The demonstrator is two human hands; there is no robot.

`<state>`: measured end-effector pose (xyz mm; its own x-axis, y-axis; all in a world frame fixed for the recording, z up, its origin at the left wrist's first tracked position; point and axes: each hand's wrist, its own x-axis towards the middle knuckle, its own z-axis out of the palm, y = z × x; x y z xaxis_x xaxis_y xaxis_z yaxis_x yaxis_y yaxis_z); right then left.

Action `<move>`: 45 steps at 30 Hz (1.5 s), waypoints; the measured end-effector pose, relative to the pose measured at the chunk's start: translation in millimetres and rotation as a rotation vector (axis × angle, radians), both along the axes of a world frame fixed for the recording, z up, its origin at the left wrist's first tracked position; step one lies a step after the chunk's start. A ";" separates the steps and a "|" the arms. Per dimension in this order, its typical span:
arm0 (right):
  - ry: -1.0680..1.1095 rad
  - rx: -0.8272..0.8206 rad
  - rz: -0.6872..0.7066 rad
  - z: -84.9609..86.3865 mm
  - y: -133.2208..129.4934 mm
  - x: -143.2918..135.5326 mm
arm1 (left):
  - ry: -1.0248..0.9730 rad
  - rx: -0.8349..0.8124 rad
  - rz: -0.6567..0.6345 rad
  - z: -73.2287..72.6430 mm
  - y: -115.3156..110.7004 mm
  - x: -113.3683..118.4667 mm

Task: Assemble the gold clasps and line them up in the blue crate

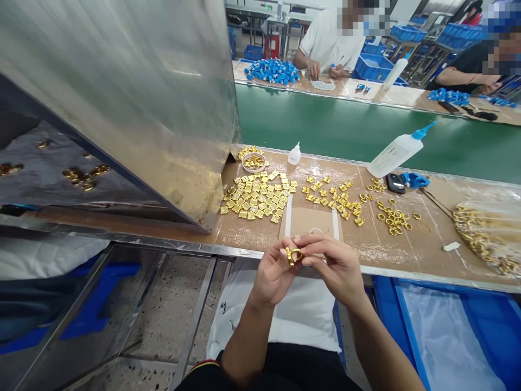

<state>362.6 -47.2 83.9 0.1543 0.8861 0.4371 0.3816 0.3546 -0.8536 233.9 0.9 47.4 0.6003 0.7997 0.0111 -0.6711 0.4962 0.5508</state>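
Observation:
Both hands meet just over the table's front edge, around a gold ring piece point(292, 256) with a flat part on its left side. My left hand point(273, 274) pinches the flat part between thumb and fingers. From the right, my right hand point(336, 265) has its thumb and fingertips closed on the round band. Behind them a cardboard piece point(311, 218) with white strips lies on the table. Flat gold squares point(260, 196) are spread to the left, small gold pieces point(334, 198) lie beyond the cardboard, and plain gold rings point(394, 218) are grouped to the right.
A metal panel point(163, 108) rises at left. A round dish point(253, 162), small bottle point(294, 154) and large glue bottle point(395, 156) line the back. Beyond the green belt point(325, 119), two people work. A bag of gold rings point(488, 233) lies right, above a blue crate point(391, 309).

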 end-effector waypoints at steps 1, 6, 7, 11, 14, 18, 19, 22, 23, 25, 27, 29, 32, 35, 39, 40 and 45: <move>0.067 -0.023 0.002 -0.7 -1.6 -0.2 | 0.025 0.144 0.071 -3.3 2.5 -0.7; 0.430 -0.214 0.087 -2.5 -17.3 -10.7 | 0.184 0.725 0.317 -16.3 12.3 -5.4; 0.462 -0.249 0.099 -2.3 -20.2 -12.8 | 0.214 0.792 0.347 -17.0 13.0 -6.3; 0.554 -0.338 0.138 -2.0 -26.6 -12.6 | 0.318 0.993 0.428 -12.8 13.3 -11.0; 0.616 -0.374 0.166 -3.6 -28.3 -5.6 | 0.388 1.088 0.404 -6.4 13.5 -17.2; 0.604 -0.375 0.117 -7.8 -31.0 2.5 | 0.452 1.087 0.385 -2.5 15.7 -28.8; 0.589 -0.371 0.104 -8.5 -32.0 3.7 | 0.472 1.069 0.400 -2.7 16.9 -31.6; 0.514 -0.337 0.064 -8.7 -35.8 6.8 | 0.646 1.016 0.443 -5.4 23.6 -37.2; 0.482 -0.322 0.050 -8.4 -37.5 8.4 | 0.747 1.004 0.453 -7.3 27.1 -37.7; 0.403 -0.290 0.012 -8.5 -41.8 14.5 | 0.969 0.986 0.470 -13.1 35.9 -36.1; 0.299 -0.268 -0.079 -12.7 -47.3 26.6 | 1.136 1.001 0.462 -21.6 46.9 -31.0; 0.178 -0.255 -0.253 -23.4 -53.7 45.6 | 1.238 1.064 0.417 -31.3 59.4 -23.6; 0.016 -0.278 -0.600 -50.4 -62.3 82.4 | 1.357 1.179 0.316 -43.1 77.7 -11.1; -0.057 -0.344 -0.831 -77.8 -64.7 113.8 | 1.450 1.221 0.242 -47.9 89.7 -2.4; -0.150 -0.369 -0.864 -95.6 -49.6 128.8 | 1.478 1.224 0.229 -46.9 92.9 -3.1; -0.194 -0.370 -0.851 -97.0 -42.8 128.9 | 1.477 1.227 0.222 -46.4 92.5 -5.0; -0.341 -0.371 -0.827 -97.6 -9.1 129.4 | 1.471 1.190 0.198 -45.9 91.1 -13.6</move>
